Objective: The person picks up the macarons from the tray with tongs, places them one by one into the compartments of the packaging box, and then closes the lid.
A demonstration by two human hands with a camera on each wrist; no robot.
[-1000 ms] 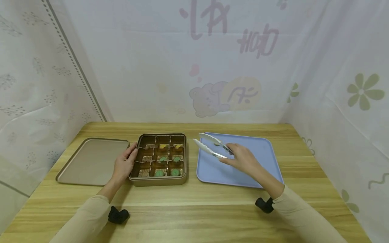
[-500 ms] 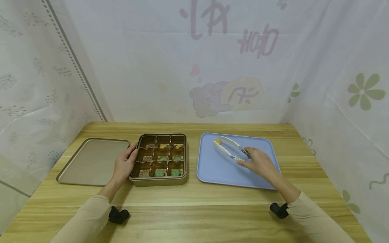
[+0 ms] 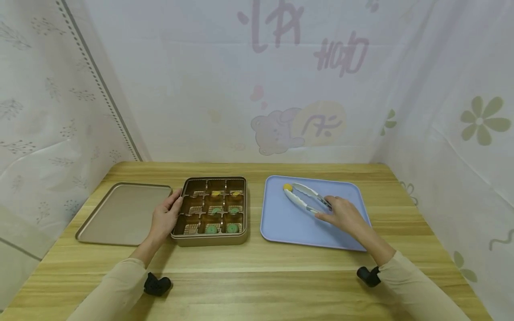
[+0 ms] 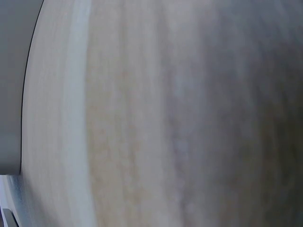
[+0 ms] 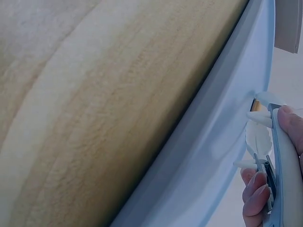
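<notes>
My right hand (image 3: 341, 214) grips metal tongs (image 3: 301, 203) with white scalloped tips over the blue tray (image 3: 281, 223). A small round yellow piece (image 3: 288, 187) lies at the tray's far left, right at the tong tips. In the right wrist view, the fingers (image 5: 255, 194) and thumb hold the two arms of the tongs. My left hand (image 3: 163, 216) rests against the left side of a gold square box (image 3: 213, 241), its fingers fairly straight. Inside the box, a brown divided insert holds several green pieces (image 3: 232, 228) and two yellow ones (image 3: 216, 193); its left column shows no pieces.
A flat gold lid (image 3: 124, 214) lies to the left of the box, partly behind my left hand. Wooden tabletop (image 3: 257, 281) runs along the front and between box and tray. Patterned curtains (image 3: 201, 89) enclose the table at the back and sides.
My right hand has moved right with the tongs, bringing their tips from the tray's left edge to the yellow piece, and the tips have drawn closer together. My left hand has stayed at the box.
</notes>
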